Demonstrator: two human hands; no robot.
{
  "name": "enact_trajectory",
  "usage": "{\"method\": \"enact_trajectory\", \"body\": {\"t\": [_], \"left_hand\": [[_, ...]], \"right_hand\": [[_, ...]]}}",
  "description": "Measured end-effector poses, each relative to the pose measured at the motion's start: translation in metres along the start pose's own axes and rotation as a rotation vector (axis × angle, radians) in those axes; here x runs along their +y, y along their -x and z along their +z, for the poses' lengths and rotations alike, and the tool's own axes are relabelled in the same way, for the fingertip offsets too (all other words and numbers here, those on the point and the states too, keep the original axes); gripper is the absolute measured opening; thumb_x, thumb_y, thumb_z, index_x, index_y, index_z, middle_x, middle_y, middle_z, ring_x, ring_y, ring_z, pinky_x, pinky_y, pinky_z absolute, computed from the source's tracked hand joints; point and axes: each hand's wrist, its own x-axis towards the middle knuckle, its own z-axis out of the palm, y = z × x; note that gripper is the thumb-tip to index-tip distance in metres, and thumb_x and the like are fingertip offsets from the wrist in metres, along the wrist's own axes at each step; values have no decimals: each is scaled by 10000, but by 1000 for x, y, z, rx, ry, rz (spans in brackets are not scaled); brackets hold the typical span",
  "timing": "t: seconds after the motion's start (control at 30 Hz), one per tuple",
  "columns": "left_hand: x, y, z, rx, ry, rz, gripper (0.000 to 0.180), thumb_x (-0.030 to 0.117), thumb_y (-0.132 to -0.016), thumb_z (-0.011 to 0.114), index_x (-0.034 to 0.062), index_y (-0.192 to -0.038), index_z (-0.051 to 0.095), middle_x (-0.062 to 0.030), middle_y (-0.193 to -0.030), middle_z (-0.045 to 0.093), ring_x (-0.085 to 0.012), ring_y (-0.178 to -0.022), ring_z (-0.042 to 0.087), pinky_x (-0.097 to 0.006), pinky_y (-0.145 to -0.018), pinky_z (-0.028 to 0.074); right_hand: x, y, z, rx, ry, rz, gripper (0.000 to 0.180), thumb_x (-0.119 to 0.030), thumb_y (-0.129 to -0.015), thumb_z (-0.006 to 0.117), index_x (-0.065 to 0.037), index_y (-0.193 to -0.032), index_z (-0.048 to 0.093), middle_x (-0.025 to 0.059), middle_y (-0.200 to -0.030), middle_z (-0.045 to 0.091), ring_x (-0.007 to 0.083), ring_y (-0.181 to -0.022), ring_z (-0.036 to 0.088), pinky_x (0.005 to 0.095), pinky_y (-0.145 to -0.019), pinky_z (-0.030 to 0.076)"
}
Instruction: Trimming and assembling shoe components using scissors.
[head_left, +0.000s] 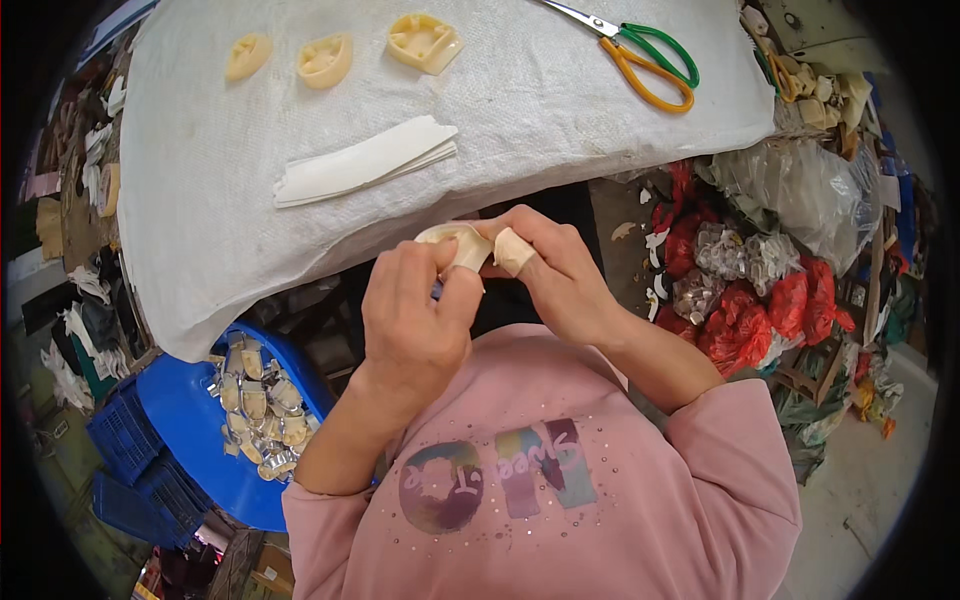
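Note:
Just off the table's front edge, my left hand (415, 300) is closed around a small cream hollow piece (468, 248), thumb and fingers pressing its wall. My right hand (560, 270) meets it from the other side with bent fingers; its thumb wears a beige wrap or cover (513, 252). The fingers partly hide the piece. Farther up the white-covered table (220, 150) lie similar hollow, rounded cream pieces (424, 40), three in a row. A short stack of white strips (365, 162) rests nearer the edge. Scissors (640, 55) with one green and one orange handle lie open at the right.
A blue basin (185, 400) full of shiny silver-and-cream parts (262, 405) stands at my left, beside dark blue crates (125, 435). On the right, red plastic bags (735, 325) and a clear plastic sheet (800, 195) crowd the floor among scraps.

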Motion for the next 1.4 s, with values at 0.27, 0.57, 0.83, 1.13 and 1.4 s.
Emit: {"method": "enact_trajectory", "body": {"t": [0.27,0.57,0.83,1.13,1.4], "left_hand": [[-6,8,-3,143,628,-149,204,-83,-779,652,19,-820,481,-164,-965,611,-283,-902,626,-357,-800,497],[-6,6,1,83,600,33,243,-202,-655,592,-21,-784,493,-166,-964,600,-318,-854,615,-361,-656,535],[-6,12,9,226,730,-296,116,-24,-847,624,4,-882,517,-172,-1027,590,-197,-917,594,-290,-786,486],[5,2,11,305,1081,-543,142,11,-849,639,2,-886,503,-158,-1041,598,-149,-930,582,-266,-812,474],[6,-4,11,312,1131,-629,142,16,-849,642,5,-915,516,-127,-1016,619,-108,-883,578,-252,-794,476]], "right_hand": [[-9,-29,-38,-390,-32,-30,542,-132,-810,704,5,-1281,474,143,-1103,623,210,-1028,599,346,-919,480],[-12,-30,-36,-517,93,-127,637,-89,-772,740,-13,-1323,430,133,-1099,627,187,-1020,603,336,-934,477],[-2,-33,-30,-272,106,-245,607,-328,-894,602,-59,-1388,375,137,-1067,656,171,-956,616,295,-801,496],[-4,-28,-18,-126,353,-672,246,6,-742,564,-81,-970,595,86,-1065,518,263,-1024,422,369,-920,325],[-9,-28,-11,-133,21,-448,217,30,-720,542,-74,-908,565,86,-968,489,265,-951,431,364,-884,332]]}}
